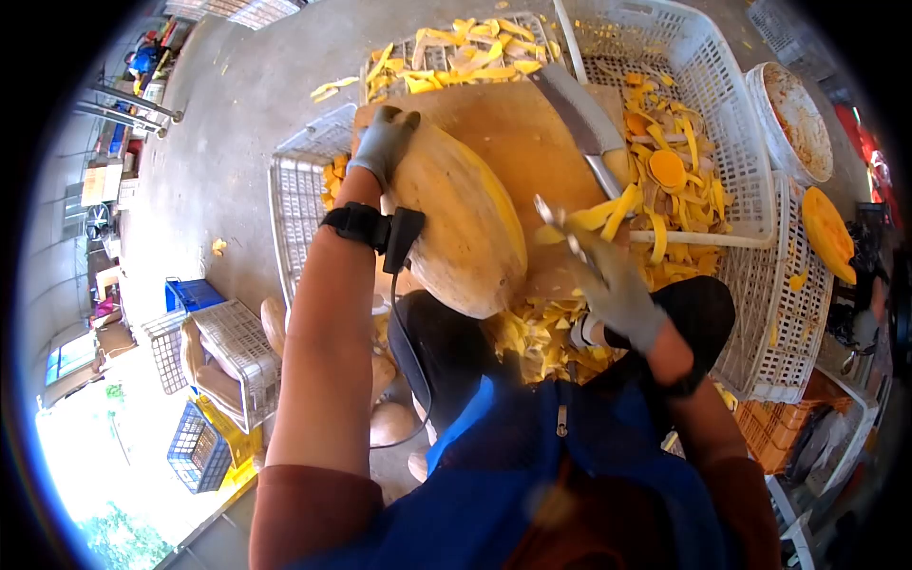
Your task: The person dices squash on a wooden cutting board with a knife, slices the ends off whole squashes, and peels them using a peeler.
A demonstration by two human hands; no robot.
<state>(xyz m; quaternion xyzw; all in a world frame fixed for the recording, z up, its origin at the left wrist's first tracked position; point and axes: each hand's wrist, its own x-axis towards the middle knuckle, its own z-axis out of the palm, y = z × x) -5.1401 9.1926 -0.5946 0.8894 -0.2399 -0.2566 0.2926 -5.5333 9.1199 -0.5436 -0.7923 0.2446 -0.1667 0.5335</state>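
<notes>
A large tan pumpkin [456,218] lies over the near left part of a wooden cutting board [503,128], with a peeled yellow strip along its right side. My left hand [385,142], in a grey glove, holds the pumpkin's far end. To the right of the pumpkin, my gloved right hand [613,285] is closed around a metal peeler [560,226], slightly blurred, with yellow peel beside it. A broad knife [575,114] rests on the board's right side, its handle pointing toward me.
White crates [750,123] with yellow peelings stand behind and right of the board; another crate [294,209] is at its left. A dirty white bucket [793,123] and a cut pumpkin piece [826,233] are far right. Peelings [551,342] lie between my legs.
</notes>
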